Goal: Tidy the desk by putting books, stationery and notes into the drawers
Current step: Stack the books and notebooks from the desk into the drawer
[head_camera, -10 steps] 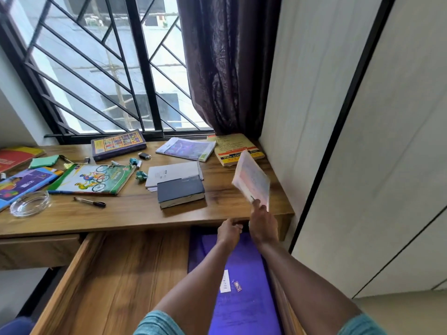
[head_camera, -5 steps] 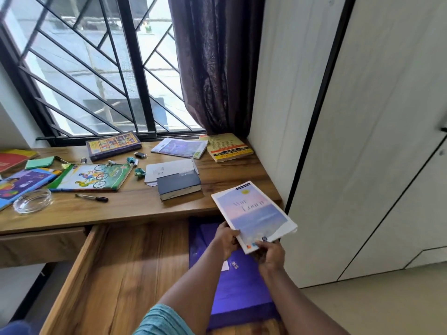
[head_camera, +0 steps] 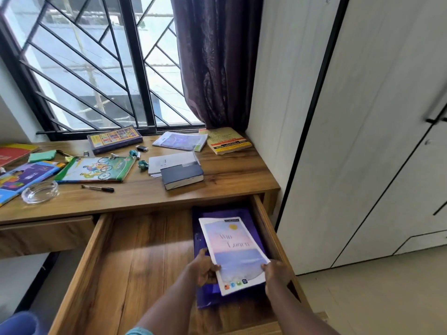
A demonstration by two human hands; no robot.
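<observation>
Fingers of left hand (head_camera: 203, 268) and right hand (head_camera: 276, 274) tight around near corners of book (head_camera: 234, 250), over folder (head_camera: 205, 297), right side of drawer (head_camera: 135, 262).

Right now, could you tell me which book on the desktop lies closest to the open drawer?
The thick dark blue book, partly on a spiral notepad. It lies just behind the open drawer; the others lie further back or left.

- Left hand (head_camera: 204, 267) grips the booklet (head_camera: 235, 250) at its near-left edge, fingers curled round it (the fingertips cannot be made out).
- Right hand (head_camera: 275, 273) pinches the booklet's near-right corner.
- Left forearm (head_camera: 164, 308) and right forearm (head_camera: 297, 313) reach forward, converging toward the booklet.
</observation>
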